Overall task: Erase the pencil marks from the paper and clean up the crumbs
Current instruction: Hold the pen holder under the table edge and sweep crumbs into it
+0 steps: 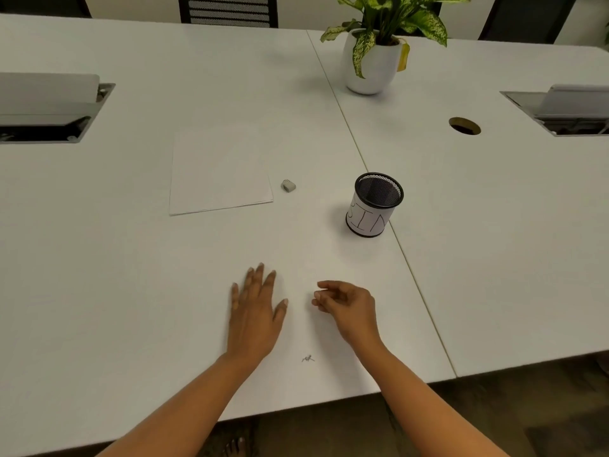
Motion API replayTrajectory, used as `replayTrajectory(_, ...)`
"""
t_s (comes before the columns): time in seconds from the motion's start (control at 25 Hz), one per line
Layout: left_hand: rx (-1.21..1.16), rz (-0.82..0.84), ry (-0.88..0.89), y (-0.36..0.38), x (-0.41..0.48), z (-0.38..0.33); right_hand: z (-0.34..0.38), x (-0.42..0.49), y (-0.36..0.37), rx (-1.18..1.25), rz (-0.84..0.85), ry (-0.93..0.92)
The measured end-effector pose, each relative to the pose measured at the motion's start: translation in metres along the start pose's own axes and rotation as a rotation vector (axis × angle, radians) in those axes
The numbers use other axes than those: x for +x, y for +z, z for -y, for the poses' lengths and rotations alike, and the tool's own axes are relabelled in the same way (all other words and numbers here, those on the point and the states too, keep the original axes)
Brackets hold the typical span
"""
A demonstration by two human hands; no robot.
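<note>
Not begun | pencil mark (308, 358) near, unerased | eraser (288, 186) far, untouched | left hand (253, 318) fingers (260, 275) spread flat | right hand (349, 305) fingers (326, 285) loosely curled, empty

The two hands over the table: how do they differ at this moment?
The left hand lies flat, palm down, fingers straight; the right hand has its fingers loosely curled, with nothing visible in them. The left hand's fingers point away from the person; the right hand's point toward the left hand. Both are bare, near the pencil scribble.
</note>
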State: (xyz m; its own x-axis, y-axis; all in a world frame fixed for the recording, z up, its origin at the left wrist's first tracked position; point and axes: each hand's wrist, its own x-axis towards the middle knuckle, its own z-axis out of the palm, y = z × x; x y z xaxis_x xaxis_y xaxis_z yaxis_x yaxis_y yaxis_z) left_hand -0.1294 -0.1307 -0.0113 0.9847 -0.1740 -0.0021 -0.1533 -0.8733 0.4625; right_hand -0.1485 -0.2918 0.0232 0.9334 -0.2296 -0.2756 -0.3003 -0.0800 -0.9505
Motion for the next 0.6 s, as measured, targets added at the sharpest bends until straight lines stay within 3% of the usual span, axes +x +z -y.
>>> replayTrajectory(0.16,-0.359,0.067,0.007,-0.002,0.045,-0.046,0.016,0.026,-0.009,-0.066,-0.347,-0.025)
replayTrajectory(0.24,-0.480,0.073,-0.052,-0.004,0.077,-0.066,0.022,0.047,-0.021,-0.071,-0.441,-0.037)
replayTrajectory(0.4,-0.728,0.131,-0.169,-0.005,0.128,-0.097,0.032,0.093,-0.043,-0.115,-0.430,-0.058)
replayTrajectory(0.6,-0.948,0.332,-0.113,-0.001,0.158,-0.118,0.029,0.137,-0.050,-0.079,-0.385,-0.134)
